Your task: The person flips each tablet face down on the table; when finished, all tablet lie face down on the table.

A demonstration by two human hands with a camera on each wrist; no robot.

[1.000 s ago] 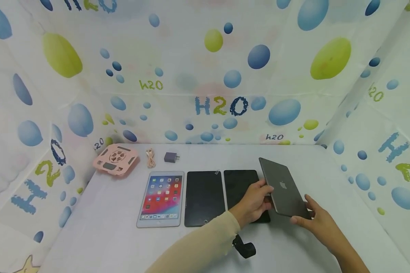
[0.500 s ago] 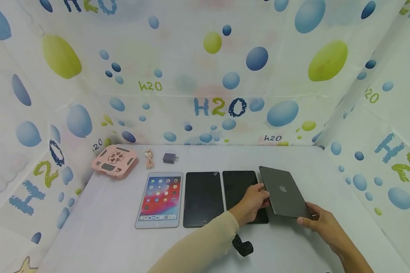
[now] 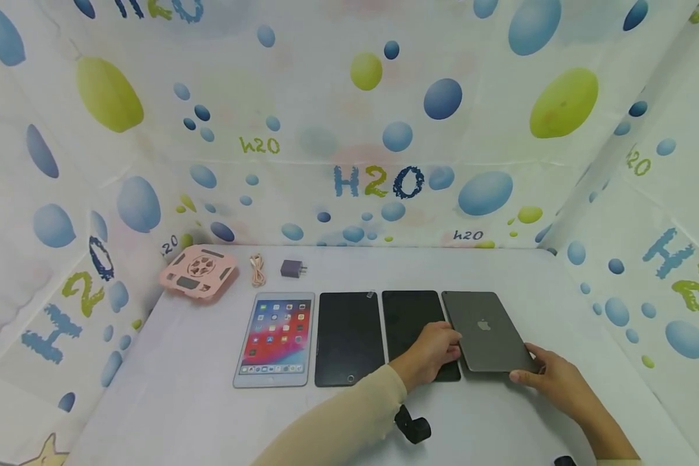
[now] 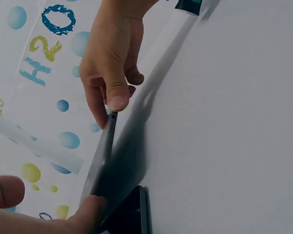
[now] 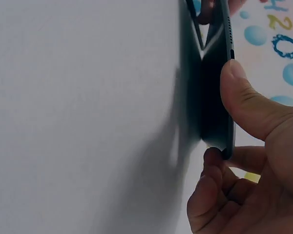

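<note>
By my count: four tablets, one pink vented stand, one bundled cable, one plug-in power adapter.

high, forward-and-down head view across the table, wrist views from close beside the same grey tablet

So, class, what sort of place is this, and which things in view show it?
Probably a makeshift filming or demonstration booth. A cloth printed with "H2O" closes in the back and sides of a white table, and three tablets lie on it in a tidy row.
</note>
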